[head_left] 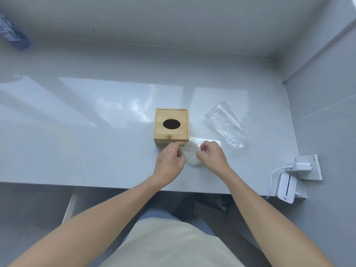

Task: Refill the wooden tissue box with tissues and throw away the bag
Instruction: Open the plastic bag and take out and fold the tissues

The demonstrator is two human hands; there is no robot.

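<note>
A square wooden tissue box (171,126) with a dark oval slot in its lid stands in the middle of the grey table (86,132). Just in front of its right corner, a white stack of tissues (191,155) is pinched between both hands. My left hand (170,162) grips its left edge and my right hand (211,156) grips its right edge. More white tissue (200,140) lies flat behind my right hand. An empty clear plastic bag (225,126) with a red strip at its mouth lies flat to the right of the box.
A white charger plugged into a wall socket (306,167) and a small white device (287,189) with its cable sit at the table's right front corner. A blue packet (12,33) leans at the far left. Walls close the back and right side.
</note>
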